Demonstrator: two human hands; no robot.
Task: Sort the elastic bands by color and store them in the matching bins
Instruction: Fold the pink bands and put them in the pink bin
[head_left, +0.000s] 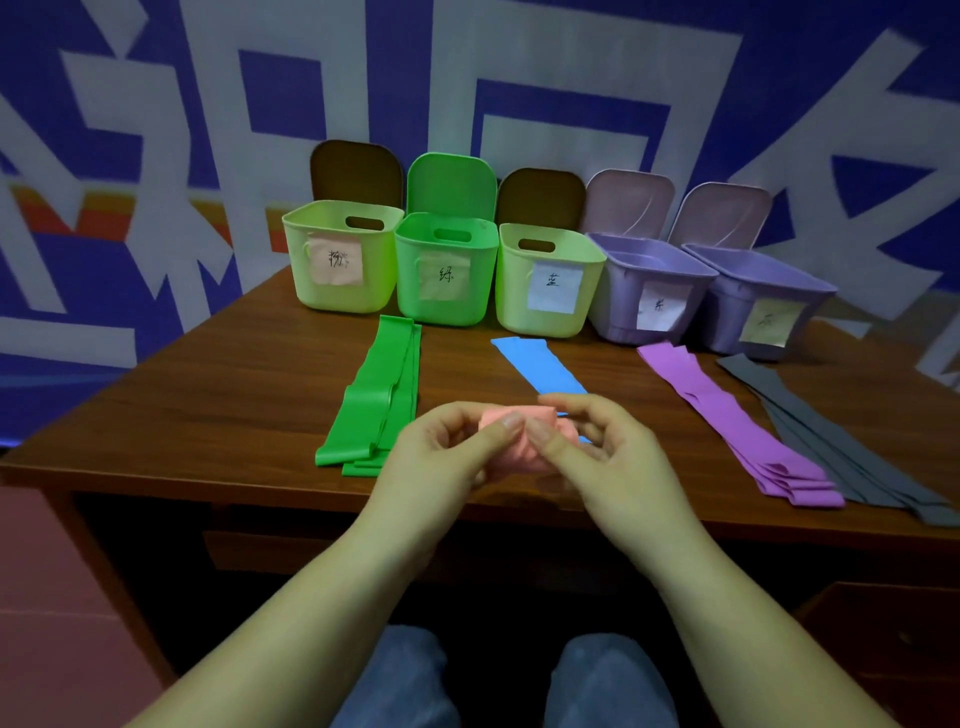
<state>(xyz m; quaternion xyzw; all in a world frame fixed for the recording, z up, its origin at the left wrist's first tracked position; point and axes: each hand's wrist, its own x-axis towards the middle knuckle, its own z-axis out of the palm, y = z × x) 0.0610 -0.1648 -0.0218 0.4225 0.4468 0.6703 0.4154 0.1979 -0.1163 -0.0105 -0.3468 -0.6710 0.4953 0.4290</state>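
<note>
Both hands meet over the near edge of the table (218, 374), and the pink band (511, 441) sits bunched up between them. The left hand (441, 452) has its fingers curled round the band's left side, thumb laid across the top. The right hand (597, 441) pinches the other side, thumb tip almost touching the left thumb. Most of the pink band is buried in the two grips; only a crumpled lump shows, so how it is folded or rolled cannot be made out.

Flat on the table beyond the hands lie the other bands: green bands (376, 397) in a stack to the left, a blue band (540, 366) straight ahead with its near end hidden behind the right hand, purple bands (737, 421) to the right, and grey bands (831, 447) furthest right, their near ends running off the table edge.

At the back stand five open bins in a row, lids tipped up: a pale green bin (343, 254) with a pink label, a green bin (447, 267), another pale green bin (548, 278) with a pale blue label, then a purple bin (649, 286) and a second purple bin (753, 301). The handwriting on the labels is too blurred to read, and the bins' insides are not visible from here.
</note>
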